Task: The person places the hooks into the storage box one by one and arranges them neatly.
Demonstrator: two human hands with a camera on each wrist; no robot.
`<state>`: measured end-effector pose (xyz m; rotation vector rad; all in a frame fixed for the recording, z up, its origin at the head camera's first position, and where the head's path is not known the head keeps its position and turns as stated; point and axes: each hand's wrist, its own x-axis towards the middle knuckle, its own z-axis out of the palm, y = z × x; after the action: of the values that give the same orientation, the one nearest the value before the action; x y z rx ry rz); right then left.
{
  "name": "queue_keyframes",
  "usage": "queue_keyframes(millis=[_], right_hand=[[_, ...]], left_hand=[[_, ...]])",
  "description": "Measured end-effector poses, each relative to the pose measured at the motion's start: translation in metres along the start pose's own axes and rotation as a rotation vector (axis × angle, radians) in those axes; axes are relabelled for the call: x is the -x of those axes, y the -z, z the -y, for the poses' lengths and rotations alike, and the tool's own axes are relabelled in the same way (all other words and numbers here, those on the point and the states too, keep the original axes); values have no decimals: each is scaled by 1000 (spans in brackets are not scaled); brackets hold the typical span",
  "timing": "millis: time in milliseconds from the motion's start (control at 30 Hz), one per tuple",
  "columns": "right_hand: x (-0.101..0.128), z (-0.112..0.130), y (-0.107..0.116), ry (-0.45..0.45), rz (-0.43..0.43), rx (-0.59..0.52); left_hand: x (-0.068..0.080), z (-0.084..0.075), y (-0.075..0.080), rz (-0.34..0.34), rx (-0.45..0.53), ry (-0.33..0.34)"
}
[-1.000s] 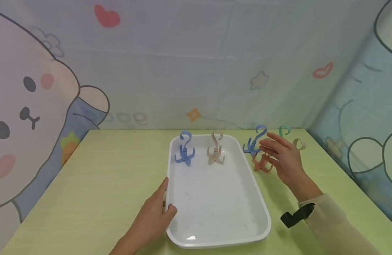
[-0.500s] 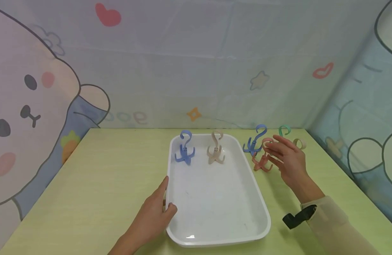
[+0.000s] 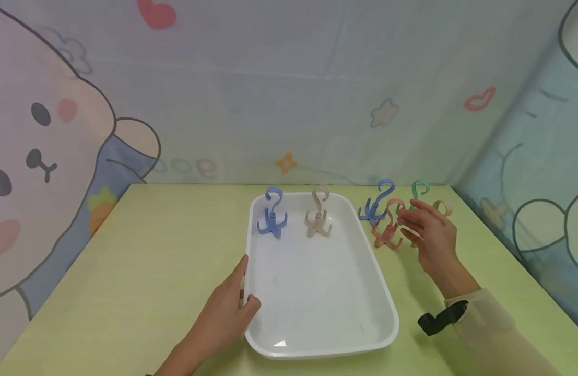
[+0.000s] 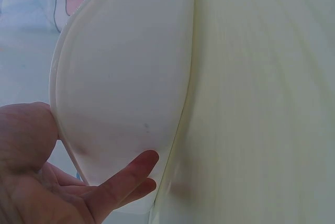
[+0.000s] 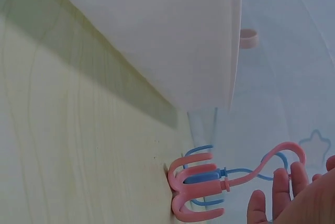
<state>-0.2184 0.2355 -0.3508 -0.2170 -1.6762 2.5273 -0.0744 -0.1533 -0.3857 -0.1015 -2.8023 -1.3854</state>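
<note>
My left hand point(image 3: 220, 313) holds the near-left side of a white tray point(image 3: 317, 292), thumb over the rim. In the left wrist view its fingers point(image 4: 138, 165) lie along the outer wall. Beyond the tray's right side stands a pink multi-prong hook point(image 3: 387, 235), upright with its curved top raised. Right beside that curve is my right hand point(image 3: 434, 240), its fingers loosely bent and nothing seen gripped. In the right wrist view the fingertips point(image 5: 281, 182) overlap the pink hook's point(image 5: 199, 188) curved end. A blue hook point(image 3: 271, 224) and a beige hook point(image 3: 318, 224) stand inside the tray's far end.
Another blue hook point(image 3: 373, 211) stands behind the pink one. Partly behind my right hand are a green hook point(image 3: 421, 184) and a second beige hook point(image 3: 445, 207). A printed cloth point(image 3: 251, 94) hangs along the table's point(image 3: 176, 235) far edge and right side.
My right hand has shifted slightly right, uncovering the pink hook's curved top. The hooks keep their places, and my left hand stays on the tray. The head view has tilted slightly.
</note>
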Motion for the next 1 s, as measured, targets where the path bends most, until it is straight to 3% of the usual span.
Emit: queue_keyframes(millis=[233, 400, 1000], right_hand=[[-2, 2, 3, -19, -106, 38], [-5, 1, 5, -33, -134, 59], [-21, -1, 8, -80, 30, 155]], left_hand=[[-1, 0, 0, 0, -8, -1], [0, 0, 0, 2, -7, 1], [-1, 0, 1, 6, 2, 18]])
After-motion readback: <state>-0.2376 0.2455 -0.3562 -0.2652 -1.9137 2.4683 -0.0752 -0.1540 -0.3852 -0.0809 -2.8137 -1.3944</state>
